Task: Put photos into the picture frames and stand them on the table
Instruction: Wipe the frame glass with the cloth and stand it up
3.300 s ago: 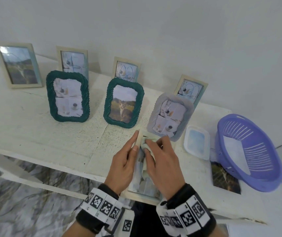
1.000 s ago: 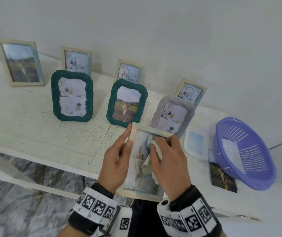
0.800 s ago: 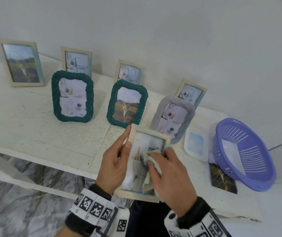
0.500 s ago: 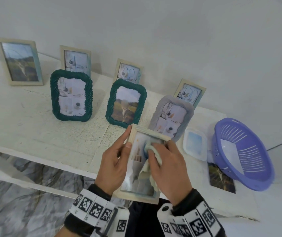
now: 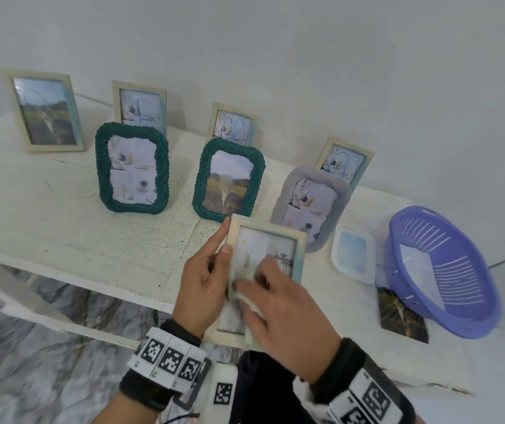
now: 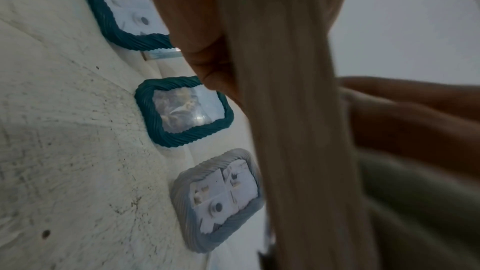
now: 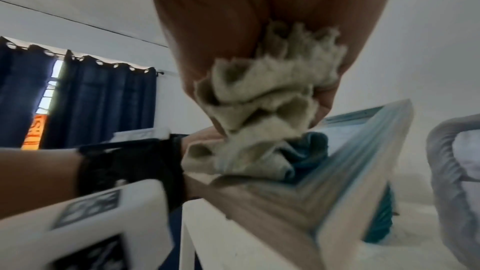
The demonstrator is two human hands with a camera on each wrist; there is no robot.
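Right hand [image 5: 287, 313], seemingly cloth-pressing, over frame [image 5: 268, 232]

Soft, even daylight — the head view bends at its edges, both wrist views dim and motion-blurred.

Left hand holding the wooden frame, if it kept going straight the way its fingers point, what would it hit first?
Probably the green frame with the field photo, standing just beyond the left hand's fingertips; depth is hard to judge.
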